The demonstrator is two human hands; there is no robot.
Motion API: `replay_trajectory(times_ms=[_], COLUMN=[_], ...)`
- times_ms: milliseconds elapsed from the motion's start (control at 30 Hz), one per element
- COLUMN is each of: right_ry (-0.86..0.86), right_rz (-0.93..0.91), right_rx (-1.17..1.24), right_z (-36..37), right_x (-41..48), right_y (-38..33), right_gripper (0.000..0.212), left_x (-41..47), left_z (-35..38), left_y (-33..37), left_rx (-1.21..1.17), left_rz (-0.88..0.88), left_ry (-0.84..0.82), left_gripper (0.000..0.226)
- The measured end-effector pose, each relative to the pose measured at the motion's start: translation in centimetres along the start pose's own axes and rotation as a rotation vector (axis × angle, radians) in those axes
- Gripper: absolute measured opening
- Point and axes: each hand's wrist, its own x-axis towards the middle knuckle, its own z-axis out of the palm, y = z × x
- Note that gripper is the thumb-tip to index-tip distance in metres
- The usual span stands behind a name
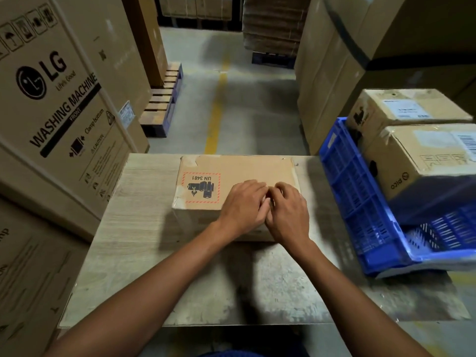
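A brown cardboard box lies on a pale worn table. Its top carries a red-hatched battery label reading UN 3481. My left hand and my right hand rest side by side on the right part of the box top, near its front edge. Both have bent fingers with the tips down on the cardboard. A small pale patch shows between the two hands where they meet. I cannot tell whether either hand pinches it.
A blue plastic crate at the table's right holds two taped cardboard boxes. Large washing machine cartons stand close on the left. More tall cartons rise at the right. A concrete aisle with a yellow line runs ahead.
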Motion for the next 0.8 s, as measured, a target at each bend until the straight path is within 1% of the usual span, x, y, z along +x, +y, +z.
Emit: replay_trajectory(times_ms=[100, 167, 333, 433, 467, 533, 600, 700, 733, 800], right_ry=[-0.071, -0.141, -0.300, -0.292, -0.278, -0.207, -0.103, -0.050, -0.038, -0.027], right_rz=[-0.008, 0.004, -0.040, -0.038, -0.041, -0.028, 0.008, 0.093, 0.153, 0.325], right_rx=[-0.041, -0.101, -0.141, -0.152, -0.161, -0.150, -0.110, -0.110, -0.105, -0.013], right_z=[-0.6, -1.2, 0.1, 0.5, 0.5, 0.3, 0.3, 0.3, 0.4, 0.4], right_x=[1.4, 3.1, 5.0, 4.9, 4.8, 4.2, 3.5, 2.7, 2.5, 2.2], right_y=[0.4, 0.3, 0.5, 0.7, 0.7, 0.7, 0.6, 0.4, 0.4, 0.5], right_gripper=[0.024, 0.027, 0.057, 0.071, 0.072, 0.067, 0.054, 0.038, 0.037, 0.046], left_x=[1.4, 2.6, 3.8, 3.6, 3.5, 3.1, 2.4, 0.9, 0.4, -0.5], left_z=[-1.1, -1.3, -0.4, -0.2, -0.2, -0.4, -1.0, -2.7, -3.5, -4.9], left_y=[-0.1, -0.8, -2.9, -3.1, -3.0, -2.9, -3.4, -5.5, -6.3, -7.9], left_rx=[0.024, 0.016, 0.095, 0.061, 0.059, 0.078, 0.118, 0.210, 0.222, 0.173], left_rz=[-0.010, -0.020, -0.164, -0.168, -0.160, -0.162, -0.260, -0.540, -0.628, -0.755], left_ry=[-0.097, -0.132, -0.224, -0.224, -0.226, -0.222, -0.200, -0.101, -0.067, -0.023], left_gripper=[0.040, 0.034, 0.051, 0.052, 0.052, 0.052, 0.053, 0.059, 0.060, 0.061])
